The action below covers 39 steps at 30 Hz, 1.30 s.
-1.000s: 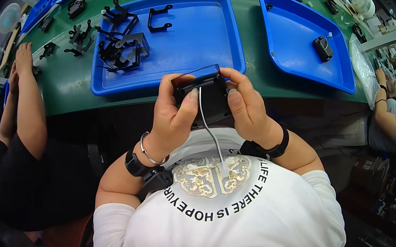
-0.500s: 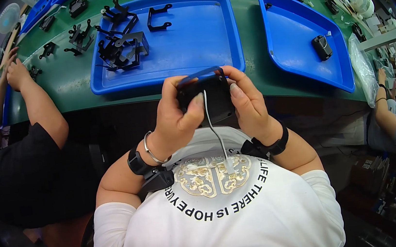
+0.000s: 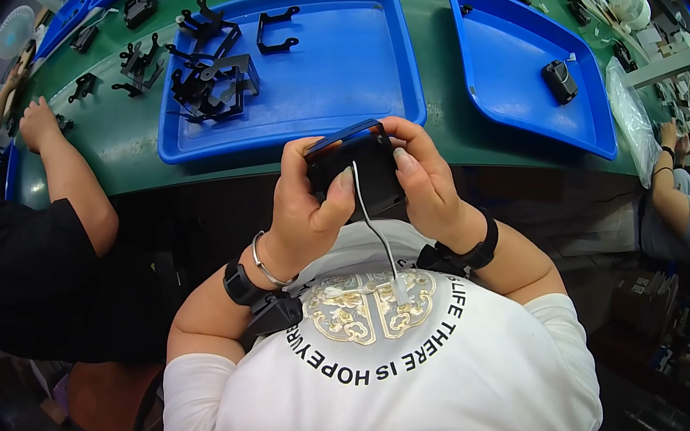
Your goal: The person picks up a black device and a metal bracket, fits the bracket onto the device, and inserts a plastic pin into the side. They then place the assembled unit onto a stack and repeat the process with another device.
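Note:
Between my two hands, near the table's front edge, is a black box-shaped device [image 3: 373, 174] with a white cable [image 3: 374, 227] running from it. The cable hangs toward my shirt and ends in a pale connector [image 3: 402, 289]. My left hand [image 3: 305, 190] grips the device's left side, thumb laid on its face beside the cable. Along the right side, my right hand [image 3: 428, 176] holds it with fingers at the top edge and thumb on the face. The device's far side is hidden.
A blue tray [image 3: 343, 124] beyond my hands carries black metal brackets [image 3: 219, 85] at its left. The right blue tray [image 3: 512, 111] holds a black device [image 3: 560, 82] with a white cable. More brackets [image 3: 142, 64] lie on the green table [image 3: 120, 147]. A person [image 3: 74, 187] works at the left.
The device has tilted slightly, its top edge now looking thicker and darker. My hands keep their hold with small shifts. The person at the left has leaned and moved an arm.

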Motion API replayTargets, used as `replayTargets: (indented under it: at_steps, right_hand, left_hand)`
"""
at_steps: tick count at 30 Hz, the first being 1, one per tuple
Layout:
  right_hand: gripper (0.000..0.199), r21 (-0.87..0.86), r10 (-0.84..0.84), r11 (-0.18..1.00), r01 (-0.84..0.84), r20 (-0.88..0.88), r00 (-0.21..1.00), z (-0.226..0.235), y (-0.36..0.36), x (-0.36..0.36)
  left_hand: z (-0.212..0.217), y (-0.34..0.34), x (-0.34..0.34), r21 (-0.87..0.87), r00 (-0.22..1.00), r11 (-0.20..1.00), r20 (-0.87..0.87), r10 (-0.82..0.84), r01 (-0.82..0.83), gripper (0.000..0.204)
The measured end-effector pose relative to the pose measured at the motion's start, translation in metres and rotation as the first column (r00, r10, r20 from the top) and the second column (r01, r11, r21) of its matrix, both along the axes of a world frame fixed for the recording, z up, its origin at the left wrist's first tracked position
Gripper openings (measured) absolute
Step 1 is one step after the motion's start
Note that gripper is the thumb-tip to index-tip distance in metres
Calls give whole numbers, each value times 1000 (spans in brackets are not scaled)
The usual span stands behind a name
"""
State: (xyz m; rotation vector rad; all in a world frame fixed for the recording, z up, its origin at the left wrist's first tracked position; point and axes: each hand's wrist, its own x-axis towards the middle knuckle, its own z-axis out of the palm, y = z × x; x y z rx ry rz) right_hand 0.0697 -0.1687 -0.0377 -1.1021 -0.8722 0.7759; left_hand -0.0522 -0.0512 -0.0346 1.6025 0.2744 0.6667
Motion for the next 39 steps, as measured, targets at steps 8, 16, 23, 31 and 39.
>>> replayTargets:
  at_steps: [8, 16, 23, 31, 39]
  right_hand:
    - [38, -59, 99, 993, -102, -45, 994, 0, -4, 1]
    - [36, 72, 116, 992, -104, -198, 973, -10, -1, 2]
    - [30, 47, 16, 999, -9, -145, 989, -10, 1, -2]
    - [30, 13, -43, 999, 45, -87, 995, -5, 0, -7]
    - [38, -152, 25, 987, -42, -114, 993, -10, -3, 5]
  left_hand:
    - [1, 8, 4, -352, 997, 935, -44, -68, 48, 32]
    - [0, 4, -1, 169, 998, 985, 47, -51, 42, 34]
    - [-1, 3, -2, 83, 1000, 997, -20, -8, 9, 34]
    - [-1, 8, 5, -234, 997, 972, -57, -49, 34, 34]
    - [3, 4, 3, -2, 998, 999, -22, -53, 53, 27]
